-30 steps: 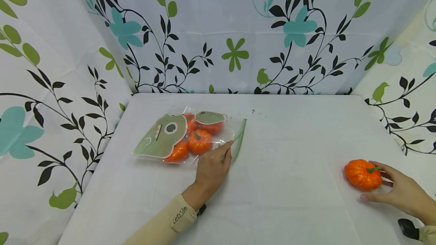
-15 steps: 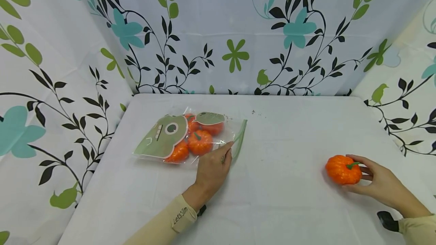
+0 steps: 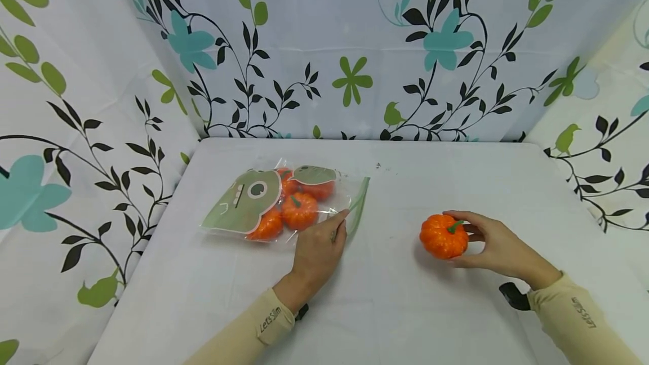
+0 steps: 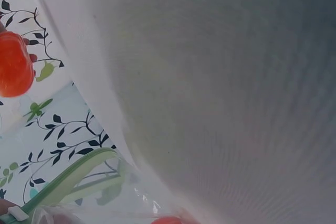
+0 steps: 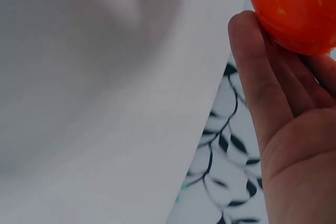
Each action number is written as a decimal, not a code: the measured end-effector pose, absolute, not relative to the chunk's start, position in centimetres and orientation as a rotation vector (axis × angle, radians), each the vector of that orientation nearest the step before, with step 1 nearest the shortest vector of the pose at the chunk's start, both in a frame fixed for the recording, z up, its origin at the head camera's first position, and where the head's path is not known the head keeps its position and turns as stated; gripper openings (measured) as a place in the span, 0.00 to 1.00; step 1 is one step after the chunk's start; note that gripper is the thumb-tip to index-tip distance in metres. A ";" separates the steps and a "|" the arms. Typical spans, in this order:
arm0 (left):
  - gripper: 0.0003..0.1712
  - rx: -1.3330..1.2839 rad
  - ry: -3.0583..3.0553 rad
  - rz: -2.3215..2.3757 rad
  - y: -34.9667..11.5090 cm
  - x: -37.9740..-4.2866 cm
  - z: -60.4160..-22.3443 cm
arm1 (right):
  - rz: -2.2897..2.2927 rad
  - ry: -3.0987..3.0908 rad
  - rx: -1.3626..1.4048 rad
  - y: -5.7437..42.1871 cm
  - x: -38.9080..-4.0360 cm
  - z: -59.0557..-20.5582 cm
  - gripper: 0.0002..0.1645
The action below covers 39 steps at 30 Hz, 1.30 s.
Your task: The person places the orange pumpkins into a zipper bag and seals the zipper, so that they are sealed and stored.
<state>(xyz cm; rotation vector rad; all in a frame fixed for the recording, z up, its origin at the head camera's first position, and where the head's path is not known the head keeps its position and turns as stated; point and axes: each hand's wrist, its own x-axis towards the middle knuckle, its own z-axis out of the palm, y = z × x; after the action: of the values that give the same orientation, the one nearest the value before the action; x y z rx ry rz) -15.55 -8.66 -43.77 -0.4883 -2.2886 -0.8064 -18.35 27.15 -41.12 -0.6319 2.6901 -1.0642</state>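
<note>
A clear zip bag (image 3: 240,201) printed with a green cartoon face lies at the table's left, with several small orange pumpkins (image 3: 300,211) inside. My left hand (image 3: 319,249) pinches the edge of the bag near its green zip strip (image 3: 360,201); the strip's opening stands up in the left wrist view, with a white slider (image 4: 18,213) by the fingers. My right hand (image 3: 494,244) grips another orange pumpkin (image 3: 442,236) with a green stem, held just above the table right of the bag. In the right wrist view its fingers curve beneath that pumpkin (image 5: 296,9).
A white-covered table (image 3: 395,308) spans the view. Behind it hangs a white curtain (image 3: 304,21) with leaf and flower prints, which also closes off both sides. A few small dark marks (image 3: 385,169) show near the back of the table.
My right hand has carried the pumpkin leftward and slightly away from me, toward the bag. My left hand and the bag have stayed in place.
</note>
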 end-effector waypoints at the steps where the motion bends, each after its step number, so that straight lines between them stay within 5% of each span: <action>1: 0.15 -0.489 -2.288 -0.804 -8.7 -15.6 -43.8 | -1.073 2.670 -0.651 26.5 -18.6 -41.1 0.54; 16: 0.15 -0.489 -2.283 -0.803 -8.6 -15.4 -43.7 | -1.193 2.473 -0.725 16.3 -22.3 -42.8 0.52; 33: 0.17 -0.519 -2.293 -0.779 -8.6 -15.6 -43.8 | -1.221 2.446 -0.726 11.8 -23.6 -44.1 0.49; 39: 0.17 -0.521 -2.302 -0.804 -8.5 -15.6 -43.8 | -1.167 2.512 -0.752 10.3 -23.7 -44.1 0.40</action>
<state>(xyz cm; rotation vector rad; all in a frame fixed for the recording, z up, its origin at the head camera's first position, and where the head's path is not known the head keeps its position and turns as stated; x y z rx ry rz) -15.57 -8.53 -43.78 -0.5209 -2.3018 -0.8040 -23.71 10.34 -44.12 -0.7521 2.5124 -1.1673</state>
